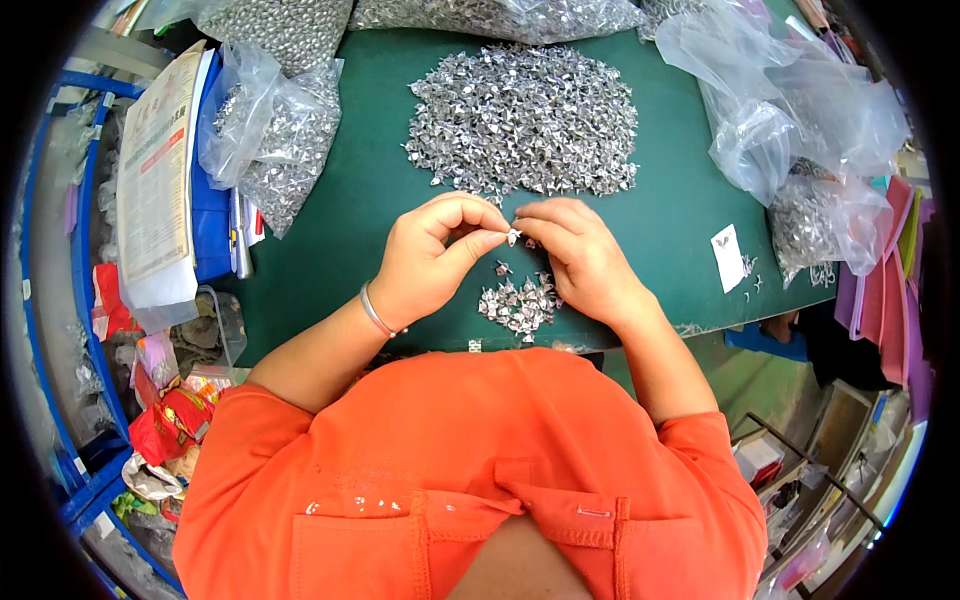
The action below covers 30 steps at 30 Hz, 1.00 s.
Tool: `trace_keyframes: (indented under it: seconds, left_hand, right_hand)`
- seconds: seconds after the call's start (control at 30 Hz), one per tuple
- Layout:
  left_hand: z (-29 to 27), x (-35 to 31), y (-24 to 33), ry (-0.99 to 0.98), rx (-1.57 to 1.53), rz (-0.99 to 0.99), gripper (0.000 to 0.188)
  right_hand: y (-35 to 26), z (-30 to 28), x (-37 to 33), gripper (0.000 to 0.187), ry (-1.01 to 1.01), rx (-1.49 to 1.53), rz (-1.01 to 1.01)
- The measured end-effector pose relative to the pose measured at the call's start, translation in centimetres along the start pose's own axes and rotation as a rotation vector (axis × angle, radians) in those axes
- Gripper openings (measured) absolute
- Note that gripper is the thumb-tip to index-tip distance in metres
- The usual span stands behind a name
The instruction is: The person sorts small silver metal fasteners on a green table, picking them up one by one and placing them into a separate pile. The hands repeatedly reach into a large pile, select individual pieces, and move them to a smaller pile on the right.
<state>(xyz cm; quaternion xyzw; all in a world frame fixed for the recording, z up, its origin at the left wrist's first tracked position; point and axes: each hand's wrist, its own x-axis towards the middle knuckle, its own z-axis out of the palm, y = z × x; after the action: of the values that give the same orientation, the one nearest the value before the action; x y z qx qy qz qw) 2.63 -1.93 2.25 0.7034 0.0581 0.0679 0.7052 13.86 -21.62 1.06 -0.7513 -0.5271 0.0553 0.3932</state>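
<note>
Between thumb and fingertips, my left hand (440,245) pinches a small shiny metal piece (514,237). My right hand (580,250) meets it there, its fingers curled close together; whether they grip a piece of their own is hidden. A small pile of metal pieces (520,305) lies just below my hands, near the table's front edge. Beyond my fingers spreads a large heap of similar silvery pieces (520,120). A metal bangle (378,312) circles my left wrist.
Clear plastic bags of metal parts (285,150) stand at the far left, with another parts bag (805,225) at the right. A white card (728,258) lies on the green table (365,130). Blue shelving (85,230) and a paper-covered blue bin (212,200) line the left.
</note>
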Motion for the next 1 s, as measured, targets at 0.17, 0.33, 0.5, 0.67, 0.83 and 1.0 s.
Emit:
trace_keyframes:
  seconds: [0.17,0.33,0.5,0.67,0.83,1.0]
  left_hand:
    - [-0.7,-0.1,-0.1,-0.052,0.684,0.509,0.015]
    - [-0.8,-1.3,-0.6,-0.292,0.776,0.414,0.014]
    - [0.1,0.0,-1.0,-0.098,0.723,0.403,0.014]
    - [1.5,0.7,-1.1,-0.128,0.868,0.368,0.019]
    - [1.2,1.0,-1.2,-0.134,0.807,0.377,0.02]
    - [0.5,0.3,-1.2,-0.186,0.784,0.44,0.022]
  right_hand:
    - [0.3,-0.8,-1.0,0.024,0.236,-0.029,0.15]
    - [-0.1,-0.4,-1.4,0.02,0.253,-0.006,0.158]
    - [0.2,0.3,-1.2,0.017,0.181,-0.045,0.086]
    - [0.3,-1.0,-2.3,0.016,0.132,0.015,0.16]
    - [-0.8,-0.4,-1.2,0.016,0.181,-0.06,0.12]
    - [-0.6,0.9,-1.0,0.017,0.21,-0.161,-0.009]
